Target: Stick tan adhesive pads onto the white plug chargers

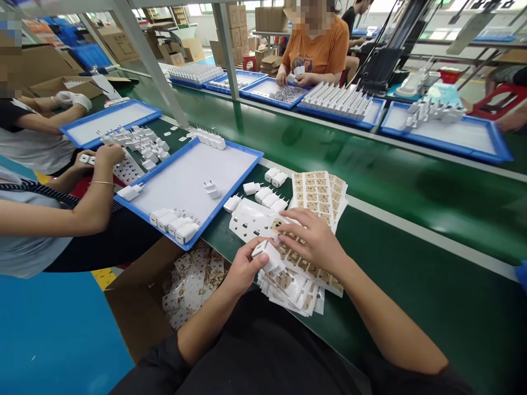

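My left hand is closed around a white charger plug, its port end turned up toward me. My right hand reaches over a sheet of tan stickers, fingers stretched and somewhat apart, the tips at the sheet's upper left corner near the plug. Whether a sticker is between those fingertips is too small to tell. Several more sticker sheets lie beyond the hand, and a stack of sheets sits under it. Left of these lies a partly used white sheet with dark holes. Loose charger plugs stand just behind it.
A blue-rimmed tray to my left holds several chargers along its edges. Below the table edge, a cardboard box contains used sheets. Co-workers sit left and across the green belt; trays of chargers line its far side.
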Tool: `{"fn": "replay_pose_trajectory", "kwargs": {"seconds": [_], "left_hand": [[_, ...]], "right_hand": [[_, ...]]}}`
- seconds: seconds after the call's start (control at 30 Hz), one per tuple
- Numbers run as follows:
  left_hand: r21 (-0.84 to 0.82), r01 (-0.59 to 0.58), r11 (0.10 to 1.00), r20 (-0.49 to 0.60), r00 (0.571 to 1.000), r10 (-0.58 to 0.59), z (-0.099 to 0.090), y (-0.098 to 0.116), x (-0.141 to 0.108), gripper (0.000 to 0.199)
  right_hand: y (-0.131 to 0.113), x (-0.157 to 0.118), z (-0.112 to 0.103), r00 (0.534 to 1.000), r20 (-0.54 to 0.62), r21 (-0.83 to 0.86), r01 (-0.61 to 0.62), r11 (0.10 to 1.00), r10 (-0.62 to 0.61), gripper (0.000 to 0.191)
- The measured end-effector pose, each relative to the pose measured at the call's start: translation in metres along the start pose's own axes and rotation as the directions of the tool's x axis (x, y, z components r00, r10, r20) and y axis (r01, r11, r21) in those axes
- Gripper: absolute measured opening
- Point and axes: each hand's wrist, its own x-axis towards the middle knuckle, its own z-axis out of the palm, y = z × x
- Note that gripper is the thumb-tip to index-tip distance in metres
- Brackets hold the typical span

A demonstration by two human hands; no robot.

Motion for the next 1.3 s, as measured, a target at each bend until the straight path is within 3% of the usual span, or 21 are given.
{"fn": "replay_pose_trajectory", "kwargs": {"seconds": [0.1, 0.23, 0.47, 0.57, 0.63, 0.7, 0.77, 0.83, 0.93, 1.03, 1.17, 1.3], "left_hand": [[-0.052, 0.019, 0.998, -0.005, 1.000, -0.019, 0.001, 0.003, 0.001, 0.056], [-0.092, 0.045, 0.995, -0.006, 0.999, -0.046, 0.002, 0.006, 0.002, 0.056], [0.096, -0.005, 0.995, 0.045, 0.999, 0.000, 0.002, 0.004, 0.003, 0.054], [0.232, -0.045, 0.972, 0.076, 0.997, 0.028, 0.002, 0.001, 0.005, 0.048], [0.307, -0.054, 0.950, 0.091, 0.995, 0.027, 0.001, 0.000, 0.008, 0.044], [0.371, -0.027, 0.928, 0.096, 0.995, -0.009, 0.000, 0.001, 0.011, 0.043], [0.428, 0.028, 0.903, 0.101, 0.992, -0.079, -0.002, 0.007, 0.012, 0.045], [0.507, 0.077, 0.859, 0.099, 0.984, -0.147, -0.006, 0.017, 0.010, 0.048], [0.679, 0.127, 0.724, 0.037, 0.978, -0.206, -0.014, 0.034, 0.004, 0.052], [0.785, 0.147, 0.601, -0.063, 0.985, -0.159, -0.021, 0.045, -0.004, 0.054], [0.772, -0.015, 0.636, -0.020, 0.999, 0.048, -0.019, 0.043, -0.006, 0.046], [0.772, -0.137, 0.621, -0.007, 0.975, 0.223, -0.011, 0.029, 0.000, 0.040]], "right_hand": [[0.002, -0.002, -0.001, 0.998, 0.030, -0.088, 0.060, 0.994, -0.057, 0.013], [0.003, -0.003, -0.002, 0.998, 0.039, -0.082, 0.059, 0.995, -0.056, 0.014], [-0.001, 0.001, -0.001, 1.000, -0.031, 0.041, -0.002, 0.999, 0.004, 0.013], [0.001, 0.002, -0.001, 0.992, -0.046, 0.148, -0.105, 0.983, 0.113, 0.012], [0.005, 0.002, -0.003, 0.962, -0.113, 0.204, -0.223, 0.953, 0.249, 0.013], [0.009, 0.001, -0.006, 0.896, -0.177, 0.282, -0.350, 0.893, 0.407, 0.016], [0.012, 0.000, -0.010, 0.829, -0.156, 0.409, -0.440, 0.799, 0.537, 0.019], [0.012, 0.000, -0.012, 0.808, -0.071, 0.540, -0.463, 0.703, 0.586, 0.020], [0.006, 0.000, -0.013, 0.840, 0.025, 0.626, -0.436, 0.646, 0.542, 0.019], [-0.003, 0.002, -0.016, 0.889, 0.078, 0.603, -0.403, 0.689, 0.452, 0.015], [-0.018, 0.003, -0.021, 0.933, 0.125, 0.625, -0.339, 0.704, 0.338, 0.011], [-0.035, 0.002, -0.017, 0.932, 0.161, 0.682, -0.343, 0.646, 0.325, 0.006]]}}
